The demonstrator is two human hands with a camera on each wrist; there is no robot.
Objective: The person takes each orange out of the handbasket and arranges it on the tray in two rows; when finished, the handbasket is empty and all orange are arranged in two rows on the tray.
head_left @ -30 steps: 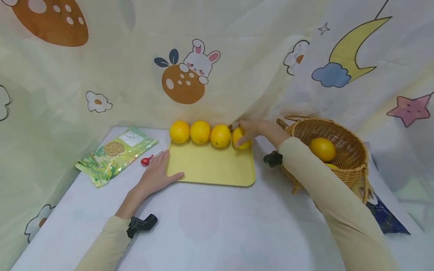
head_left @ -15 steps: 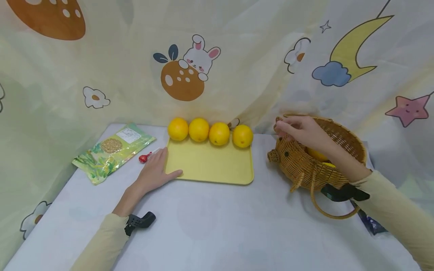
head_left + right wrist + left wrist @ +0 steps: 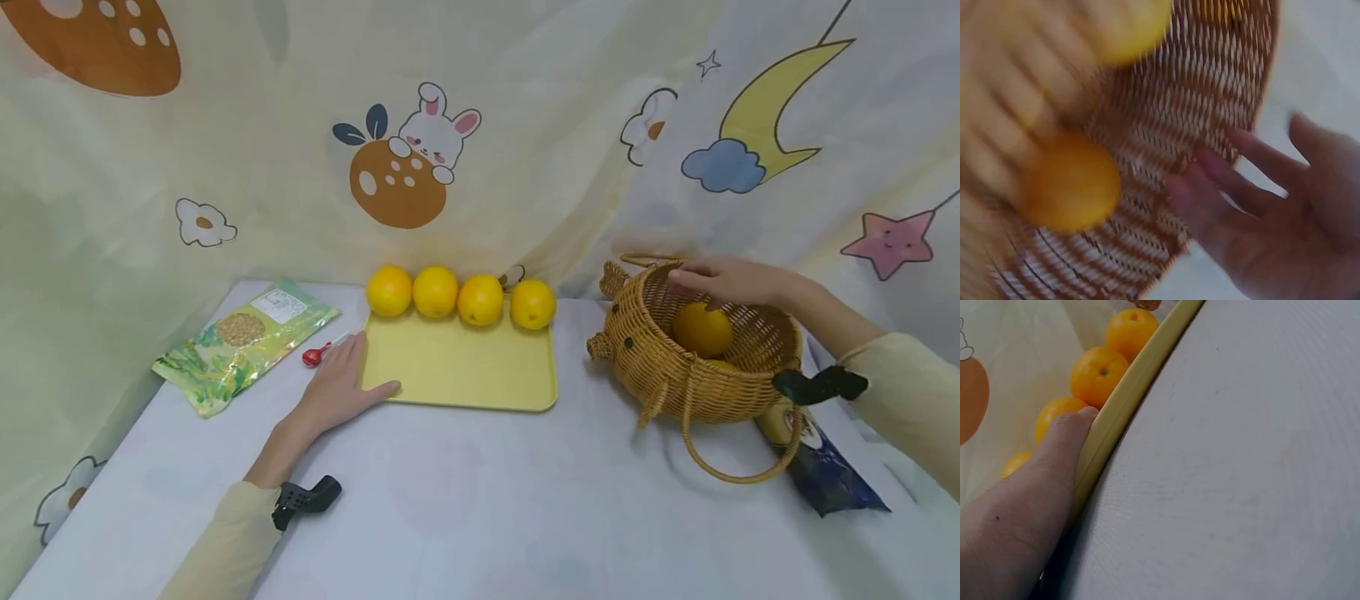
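My left hand (image 3: 337,387) rests at the left edge of a yellow tray (image 3: 457,367), its fingers straight along the side and its thumb at the front corner. Several oranges (image 3: 435,292) stand in a row along the tray's back edge. At the right, my right hand (image 3: 738,282) hovers over the mouth of a pig-shaped wicker basket (image 3: 663,371). Inside it lies an orange (image 3: 702,330), with a yellow thing partly hidden below. In the right wrist view the fingers are spread, apart from the orange (image 3: 1071,181); that view is blurred.
Left of the tray lie a green and yellow bag (image 3: 243,346) and a red lollipop (image 3: 315,356). A dark blue packet (image 3: 832,471) sits partly behind the basket, whose handle (image 3: 738,479) hangs toward the front. A printed cloth backdrop (image 3: 540,167) rises behind the table.
My right hand let go of the rightmost orange at the tray's back edge and moved right, past the basket's ear, to over its mouth. The left hand has stayed at the tray.
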